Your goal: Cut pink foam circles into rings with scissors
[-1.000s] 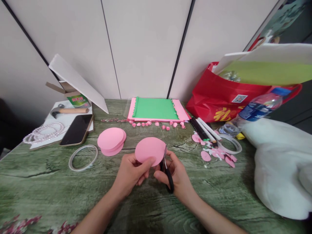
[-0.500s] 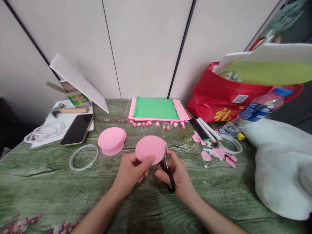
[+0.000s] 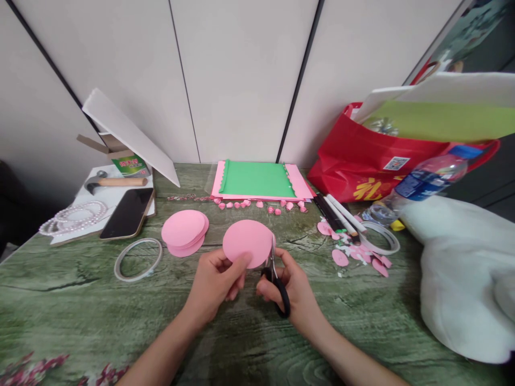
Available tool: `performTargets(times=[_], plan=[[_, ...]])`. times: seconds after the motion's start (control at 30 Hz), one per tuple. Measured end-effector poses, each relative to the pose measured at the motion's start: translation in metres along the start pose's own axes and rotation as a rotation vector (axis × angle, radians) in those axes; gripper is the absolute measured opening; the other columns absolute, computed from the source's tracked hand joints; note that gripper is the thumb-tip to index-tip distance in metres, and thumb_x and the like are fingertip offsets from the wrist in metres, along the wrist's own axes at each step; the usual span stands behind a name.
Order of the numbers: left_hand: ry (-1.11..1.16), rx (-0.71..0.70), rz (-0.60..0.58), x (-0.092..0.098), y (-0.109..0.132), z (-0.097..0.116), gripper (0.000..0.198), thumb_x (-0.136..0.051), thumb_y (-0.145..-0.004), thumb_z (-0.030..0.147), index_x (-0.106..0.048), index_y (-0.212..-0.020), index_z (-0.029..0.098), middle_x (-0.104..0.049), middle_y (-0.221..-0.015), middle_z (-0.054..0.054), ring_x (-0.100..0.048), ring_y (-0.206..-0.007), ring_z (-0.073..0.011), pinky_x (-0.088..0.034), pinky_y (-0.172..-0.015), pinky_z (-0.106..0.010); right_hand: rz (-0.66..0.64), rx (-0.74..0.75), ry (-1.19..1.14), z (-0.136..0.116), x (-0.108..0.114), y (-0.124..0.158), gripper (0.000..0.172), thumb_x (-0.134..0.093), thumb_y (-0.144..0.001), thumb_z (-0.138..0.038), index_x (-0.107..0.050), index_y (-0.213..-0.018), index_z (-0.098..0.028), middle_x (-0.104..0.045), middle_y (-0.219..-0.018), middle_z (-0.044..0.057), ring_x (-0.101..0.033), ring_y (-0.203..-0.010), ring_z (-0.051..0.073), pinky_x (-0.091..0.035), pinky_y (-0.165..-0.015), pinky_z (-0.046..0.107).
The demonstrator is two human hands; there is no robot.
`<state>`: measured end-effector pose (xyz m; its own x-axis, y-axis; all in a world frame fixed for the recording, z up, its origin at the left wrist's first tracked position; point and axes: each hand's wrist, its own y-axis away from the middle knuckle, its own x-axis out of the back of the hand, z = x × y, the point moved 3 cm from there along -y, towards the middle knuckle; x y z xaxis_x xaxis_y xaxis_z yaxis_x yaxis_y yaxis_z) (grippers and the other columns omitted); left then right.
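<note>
The left hand [image 3: 215,281] was closed on the lower edge of the pink paper circle [image 3: 247,242] and held it just above the tabletop [image 3: 80,305]. The right hand [image 3: 292,287] gripped the black scissors [image 3: 276,279], with the blades at the circle's right edge. I think the thin paper could bend or turn in this pinch — then the cut would go crooked, or come close to the left thumb. A stack of pink circles [image 3: 184,230] lay near, to the left.
</note>
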<state>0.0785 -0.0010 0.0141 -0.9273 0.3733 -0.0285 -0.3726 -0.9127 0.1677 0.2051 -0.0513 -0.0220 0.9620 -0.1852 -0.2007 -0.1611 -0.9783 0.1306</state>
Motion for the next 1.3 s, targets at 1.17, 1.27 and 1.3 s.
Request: performTargets(times=[1.17, 1.27, 1.3], plan=[[-0.022, -0.002, 0.046, 0.001, 0.0, 0.003, 0.034, -0.065, -0.067, 0.038, -0.049, -0.049, 0.015, -0.04, -0.035, 0.007, -0.027, -0.03, -0.0021, -0.017, -0.031, -0.016, -0.055, 0.041, -0.019, 0.003, -0.001, -0.001, 0.062, -0.078, -0.055, -0.042, -0.04, -0.1, -0.023, -0.048, -0.053, -0.01, -0.042, -0.044, 0.009, -0.034, -0.045, 0.022], [-0.009, -0.013, 0.053, 0.001, 0.0, 0.003, 0.033, -0.064, -0.068, 0.038, -0.05, -0.05, 0.015, -0.039, -0.035, 0.008, -0.026, -0.031, -0.0023, -0.016, -0.031, -0.016, -0.05, 0.026, -0.017, 0.006, 0.0, -0.001, 0.062, -0.078, -0.055, -0.04, -0.04, -0.101, -0.024, -0.05, -0.053, -0.009, -0.043, -0.044, 0.009, -0.034, -0.045, 0.022], [-0.005, -0.02, 0.056, 0.001, 0.0, 0.003, 0.033, -0.064, -0.069, 0.038, -0.049, -0.05, 0.015, -0.039, -0.035, 0.008, -0.026, -0.031, -0.0023, -0.016, -0.031, -0.016, -0.05, 0.018, -0.018, 0.007, 0.0, -0.001, 0.062, -0.078, -0.055, -0.039, -0.04, -0.102, -0.024, -0.05, -0.052, -0.01, -0.044, -0.043, 0.009, -0.034, -0.045, 0.022]])
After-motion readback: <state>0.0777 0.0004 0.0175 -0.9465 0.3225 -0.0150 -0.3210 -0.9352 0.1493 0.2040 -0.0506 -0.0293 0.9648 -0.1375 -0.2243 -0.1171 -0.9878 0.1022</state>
